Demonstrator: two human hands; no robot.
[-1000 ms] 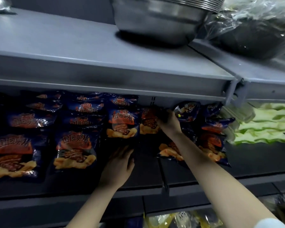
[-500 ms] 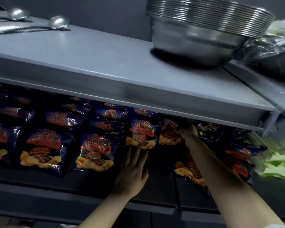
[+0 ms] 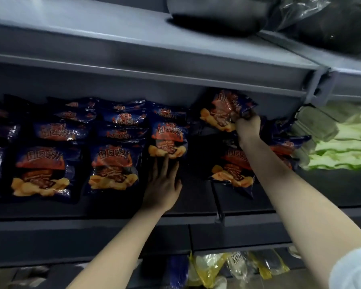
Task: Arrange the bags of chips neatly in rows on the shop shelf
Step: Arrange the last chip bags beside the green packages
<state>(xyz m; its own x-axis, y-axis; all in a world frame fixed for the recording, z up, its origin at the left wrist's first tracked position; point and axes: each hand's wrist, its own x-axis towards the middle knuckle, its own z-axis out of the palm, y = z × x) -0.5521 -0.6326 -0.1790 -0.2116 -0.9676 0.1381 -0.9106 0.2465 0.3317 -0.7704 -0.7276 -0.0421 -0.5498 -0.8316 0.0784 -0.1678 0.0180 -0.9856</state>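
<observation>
Plausibly, the dark-blue foil chip bag [image 3: 225, 113] pinched by the right hand [image 3: 247, 128] could be dropped, while the flat, open-fingered left hand [image 3: 162, 184] is kept against the front bag [image 3: 168, 142].

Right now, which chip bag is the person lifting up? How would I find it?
Find the grey shelf board above the chips. Just beneath its right end, the right hand pinches one blue chip bag. Unlike its flat-lying neighbours, it is raised and tilted.

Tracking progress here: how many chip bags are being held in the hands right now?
1. The lifted bag is gripped by the right hand, just under the upper shelf. The left hand lies open against a front bag, holding none.
</observation>
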